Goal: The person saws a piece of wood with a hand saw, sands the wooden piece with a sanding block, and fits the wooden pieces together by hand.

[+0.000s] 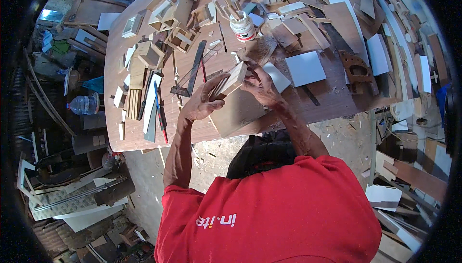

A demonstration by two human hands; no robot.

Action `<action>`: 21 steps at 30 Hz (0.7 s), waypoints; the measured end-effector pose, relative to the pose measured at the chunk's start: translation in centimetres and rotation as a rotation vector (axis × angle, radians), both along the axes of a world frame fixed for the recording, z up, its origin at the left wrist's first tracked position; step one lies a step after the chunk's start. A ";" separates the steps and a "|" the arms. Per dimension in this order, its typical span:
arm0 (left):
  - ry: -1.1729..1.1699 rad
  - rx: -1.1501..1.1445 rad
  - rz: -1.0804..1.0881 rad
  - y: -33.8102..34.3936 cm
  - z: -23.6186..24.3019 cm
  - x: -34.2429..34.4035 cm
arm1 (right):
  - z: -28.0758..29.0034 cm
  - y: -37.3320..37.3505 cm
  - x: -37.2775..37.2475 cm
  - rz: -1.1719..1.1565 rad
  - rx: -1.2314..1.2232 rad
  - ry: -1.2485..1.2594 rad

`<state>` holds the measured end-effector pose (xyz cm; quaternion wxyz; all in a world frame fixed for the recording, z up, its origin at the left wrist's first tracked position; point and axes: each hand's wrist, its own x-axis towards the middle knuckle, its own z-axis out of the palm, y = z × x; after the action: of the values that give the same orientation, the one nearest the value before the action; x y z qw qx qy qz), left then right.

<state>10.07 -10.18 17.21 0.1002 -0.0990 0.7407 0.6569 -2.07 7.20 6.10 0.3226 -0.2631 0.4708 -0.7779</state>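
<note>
Above the near part of the workbench point(332, 94), both hands hold a small wooden block point(232, 81) that looks made of layered strips. It is tilted, with a pale face turned toward me. My left hand point(204, 100) grips its left side, thumb stretched along the near edge. On the other side, the fingers of my right hand point(262, 85) wrap over the far right end; some fingertips are hidden behind it. Below the block lies a flat brown board point(240, 114). A dark try square point(193, 70) rests left of my hands.
A white jar point(242, 28) with sticks in it stands beyond my hands. Small wooden boxes point(183, 37) crowd the far left. At right are a white panel point(305, 69) and a handsaw with a wooden handle point(356, 68). Pencils point(160, 113) lie near the left front edge.
</note>
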 end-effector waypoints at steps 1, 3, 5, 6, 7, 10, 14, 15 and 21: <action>0.001 0.002 -0.002 0.2 0.2 0.0 | 0.3 0.1 0.3 -0.047 0.052 0.023; -0.030 -0.637 -0.043 0.9 0.5 -0.2 | 0.8 0.3 0.5 -0.097 0.106 0.047; 0.087 -0.791 0.008 1.4 -0.1 -0.7 | 1.3 0.3 0.5 -0.132 0.237 0.113; 0.202 -0.942 0.062 1.6 -0.4 -0.8 | 1.2 0.3 0.7 -0.136 0.238 0.116; 0.251 -0.949 0.097 1.7 -0.7 -1.0 | 1.0 0.3 1.1 -0.181 0.284 0.145; 0.266 -0.974 0.033 1.1 -1.6 -1.8 | 0.4 0.5 2.4 -0.286 0.333 0.236; 0.349 -0.961 0.006 1.9 -2.2 -2.1 | 0.1 2.6 3.0 -0.389 0.438 0.495; 0.322 -0.976 -0.008 2.0 -2.7 -2.0 | 0.0 3.2 3.0 -0.398 0.444 0.497; 0.200 -0.990 -0.075 3.4 -3.2 -1.5 | 1.3 9.9 -0.3 -0.354 0.653 0.729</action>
<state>8.59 -6.82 14.00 -0.0067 -0.0446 0.9723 0.2292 -2.39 17.06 7.44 0.0664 -0.3189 0.8079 -0.4912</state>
